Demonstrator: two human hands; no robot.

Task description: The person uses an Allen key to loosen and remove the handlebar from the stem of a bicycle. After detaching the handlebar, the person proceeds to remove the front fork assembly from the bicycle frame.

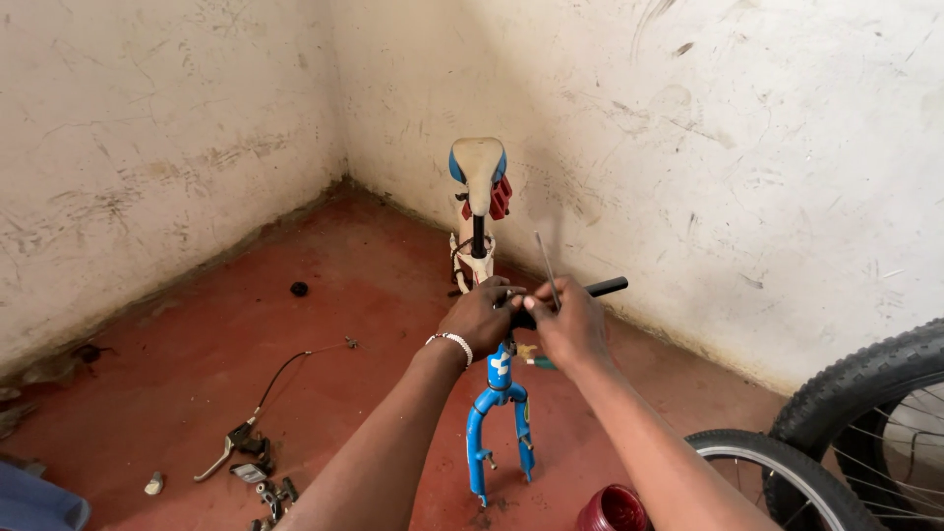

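1. Leftmost, on the red floor (197,344): a loose brake lever with cable (236,433), small metal parts (270,492) beside it, and a dark round piece (299,289) nearer the wall corner. All lie well apart from the hands.
2. Left hand (479,313): fingers curled and closed down over the top of the bicycle frame, at the stem above the blue fork (499,413). A pale bracelet (454,342) sits on the wrist. Judgement: this hand serves as the brace.
3. Centre: the frame stands with fork tips toward the floor; the tan saddle (478,169) with blue and red trim is farther off, toward the corner.
4. Right hand (567,320): thumb and fingertips pinched on a thin metal rod (547,267), which rises nearly upright, tilted slightly left. Its lower end is hidden between the hands; whether it is seated in a fastener cannot be told.
5. Black handlebar grip (602,288) juts right, just beyond the right hand.
6. Judgement on technique: keep the bracing grip firm so the frame does not rock, hold the rod in line with whatever it enters, and apply force gradually; a thin rod can slip or bend.
7. Far right: two wheels with black tyres (865,413); a dark red round tin (612,509) near the bottom edge.
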